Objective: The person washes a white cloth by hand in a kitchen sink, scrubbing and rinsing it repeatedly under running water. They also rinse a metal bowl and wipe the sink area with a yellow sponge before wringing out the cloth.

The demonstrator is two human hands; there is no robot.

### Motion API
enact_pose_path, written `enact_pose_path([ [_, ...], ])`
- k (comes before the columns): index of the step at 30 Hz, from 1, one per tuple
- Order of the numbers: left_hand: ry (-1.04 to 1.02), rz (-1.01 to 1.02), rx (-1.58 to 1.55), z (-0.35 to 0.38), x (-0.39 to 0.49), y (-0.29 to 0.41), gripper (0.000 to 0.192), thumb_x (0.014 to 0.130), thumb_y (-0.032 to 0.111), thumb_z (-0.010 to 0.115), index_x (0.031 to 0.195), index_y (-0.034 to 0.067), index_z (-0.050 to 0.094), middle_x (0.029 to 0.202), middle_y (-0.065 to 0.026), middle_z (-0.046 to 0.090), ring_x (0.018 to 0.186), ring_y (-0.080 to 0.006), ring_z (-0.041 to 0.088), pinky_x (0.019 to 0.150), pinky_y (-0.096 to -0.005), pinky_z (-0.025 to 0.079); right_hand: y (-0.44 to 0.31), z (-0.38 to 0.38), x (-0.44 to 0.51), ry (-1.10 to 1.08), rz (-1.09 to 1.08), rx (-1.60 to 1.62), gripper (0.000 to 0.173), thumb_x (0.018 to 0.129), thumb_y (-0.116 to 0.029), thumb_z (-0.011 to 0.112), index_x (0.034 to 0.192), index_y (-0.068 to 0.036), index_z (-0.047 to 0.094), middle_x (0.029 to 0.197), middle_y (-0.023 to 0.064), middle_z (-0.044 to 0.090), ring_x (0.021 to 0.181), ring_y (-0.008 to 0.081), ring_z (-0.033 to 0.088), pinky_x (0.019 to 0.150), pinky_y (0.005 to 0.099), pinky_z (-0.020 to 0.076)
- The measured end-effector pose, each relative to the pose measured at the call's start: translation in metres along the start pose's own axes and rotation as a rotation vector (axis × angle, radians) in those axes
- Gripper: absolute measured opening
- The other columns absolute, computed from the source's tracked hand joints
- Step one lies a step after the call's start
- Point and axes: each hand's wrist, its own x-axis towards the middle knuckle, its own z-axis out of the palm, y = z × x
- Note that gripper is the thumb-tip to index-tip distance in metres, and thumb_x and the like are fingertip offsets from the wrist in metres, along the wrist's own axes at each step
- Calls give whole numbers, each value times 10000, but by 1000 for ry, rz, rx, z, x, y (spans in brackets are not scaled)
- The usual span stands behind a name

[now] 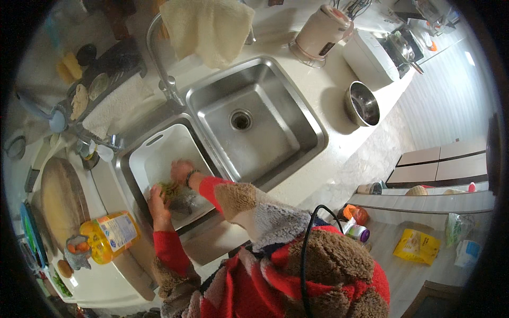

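A white plastic basin [153, 159] sits in the left bowl of a stainless steel double sink. Both of my hands are inside it. Green leafy vegetables [170, 190] lie in the lower part of the basin, where water seems to show. My left hand [159, 206] is at the basin's left side, its fingers against the greens; its grip is hard to make out. Blurred by motion, my right hand [183, 171] is just above the greens, with a dark bracelet [191, 177] at the wrist. What its fingers hold, if anything, is not visible.
The right sink bowl [262, 131] has a drain, and a curved faucet [153, 43] rises behind. A metal bowl [362, 104] stands near the right counter edge. On the left are an orange detergent bottle [115, 234] and a wooden cutting board [63, 198]. A cream towel [206, 30] hangs behind.
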Motion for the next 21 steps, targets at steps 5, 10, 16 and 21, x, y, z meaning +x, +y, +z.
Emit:
enact_pose_path([
  [5,-138,267,158,19,-9,8,561,910,449,435,1258,9,461,1263,-95,486,1153,-221,457,945,-334,352,-7,-64,-25,-263,-73,117,253,753,-249,568,842,-37,672,832,163,657,813,340,633,708,464,493],
  [10,-320,306,52,34,-20,32,650,923,545,321,1225,-4,495,1248,-116,503,1143,-217,469,975,-340,340,-9,-190,-59,11,-246,424,323,633,-332,640,808,-61,660,805,173,634,677,390,582,638,437,484],
  [16,-577,288,-203,42,-45,40,654,906,566,337,1263,28,446,1227,-105,513,1140,-217,482,989,-358,359,-14,-281,-70,1,-108,1177,202,759,-146,630,742,45,568,676,79,590,580,138,625,481,285,490],
  [21,-742,-24,-789,60,-72,50,631,891,570,349,1208,40,478,1151,-97,555,1083,-247,532,910,-415,438,-12,-278,-91,226,-279,871,217,795,-187,603,817,19,537,694,122,577,654,246,612,574,348,481],
])
